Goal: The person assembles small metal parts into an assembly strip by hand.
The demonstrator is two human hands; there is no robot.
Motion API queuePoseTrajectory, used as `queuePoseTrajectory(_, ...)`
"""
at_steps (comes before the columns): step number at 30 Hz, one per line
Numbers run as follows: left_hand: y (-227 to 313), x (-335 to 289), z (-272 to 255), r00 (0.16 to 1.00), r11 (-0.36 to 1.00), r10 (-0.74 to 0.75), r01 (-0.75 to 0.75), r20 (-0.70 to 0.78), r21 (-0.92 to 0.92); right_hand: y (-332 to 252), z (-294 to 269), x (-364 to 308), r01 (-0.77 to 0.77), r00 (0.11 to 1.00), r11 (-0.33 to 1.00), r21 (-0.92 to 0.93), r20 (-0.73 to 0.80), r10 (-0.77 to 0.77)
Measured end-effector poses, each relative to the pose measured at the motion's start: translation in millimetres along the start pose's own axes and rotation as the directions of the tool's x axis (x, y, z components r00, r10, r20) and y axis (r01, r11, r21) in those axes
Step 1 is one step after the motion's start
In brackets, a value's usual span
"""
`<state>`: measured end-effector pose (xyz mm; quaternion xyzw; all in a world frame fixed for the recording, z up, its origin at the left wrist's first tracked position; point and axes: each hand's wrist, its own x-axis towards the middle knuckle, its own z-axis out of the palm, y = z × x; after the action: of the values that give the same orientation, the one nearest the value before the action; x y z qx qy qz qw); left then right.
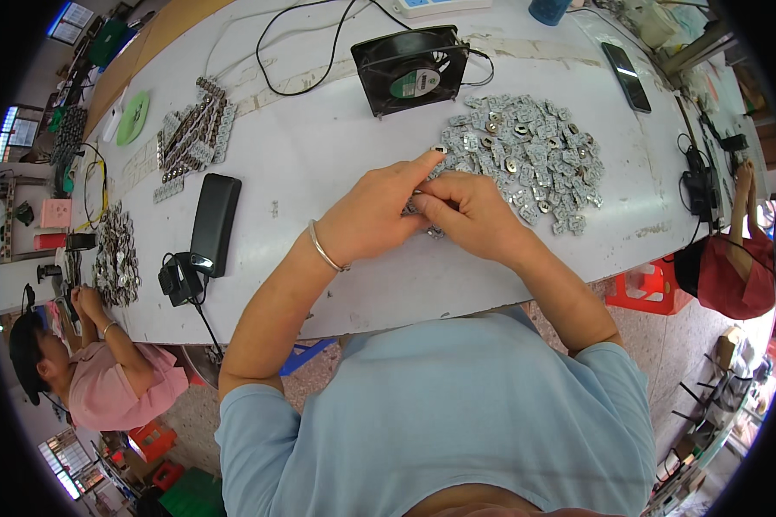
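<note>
My left hand (379, 207) and my right hand (470, 211) meet over the white table, at the near left edge of a wide pile of small silvery metal parts (526, 155). The fingers of both are closed together around small metal pieces, mostly covered by the fingers. A bit of metal (439, 150) shows by the left index fingertip, and more glints between the hands. Whether these pieces are joined cannot be made out. A bracelet circles my left wrist.
A black fan (411, 71) stands behind the pile. To the left lie a black case (215, 224), a black adapter (179, 277), rows of metal parts (194, 133) and a green dish (133, 118). A phone (626, 77) lies far right. Co-workers sit at both sides.
</note>
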<state>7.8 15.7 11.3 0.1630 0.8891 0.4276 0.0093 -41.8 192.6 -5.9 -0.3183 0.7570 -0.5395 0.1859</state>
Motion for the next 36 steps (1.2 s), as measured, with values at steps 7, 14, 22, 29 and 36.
queuePoseTrajectory(7, 18, 3, -16, 0.999, 0.997, -0.008, 0.004, -0.048, -0.078, -15, -20, 11, -0.127, 0.989, 0.987, 0.096, 0.083, 0.119)
queuePoseTrajectory(14, 14, -1, -41, 0.849, 0.819, -0.387, 0.496, 0.359, -0.29, -20, -29, 9, -0.202, 0.973, 0.94, 0.276, 0.17, 0.159)
queuePoseTrajectory(22, 1, -7, -34, 0.98, 0.933, -0.135, 0.175, 0.144, -0.315, -11, -32, 16, -0.336, 0.937, 0.869, 0.363, 0.227, 0.267)
queuePoseTrajectory(29, 0, -6, -12, 0.946, 0.978, 0.02, 0.049, -0.325, 0.202, -17, -28, 23, -0.232, 0.972, 0.965, 0.124, 0.057, 0.227)
queuePoseTrajectory(36, -14, 0, -15, 0.894, 0.84, 0.343, -0.154, -0.289, 0.52, -24, -22, 30, -0.222, 0.975, 0.962, 0.158, 0.039, 0.218)
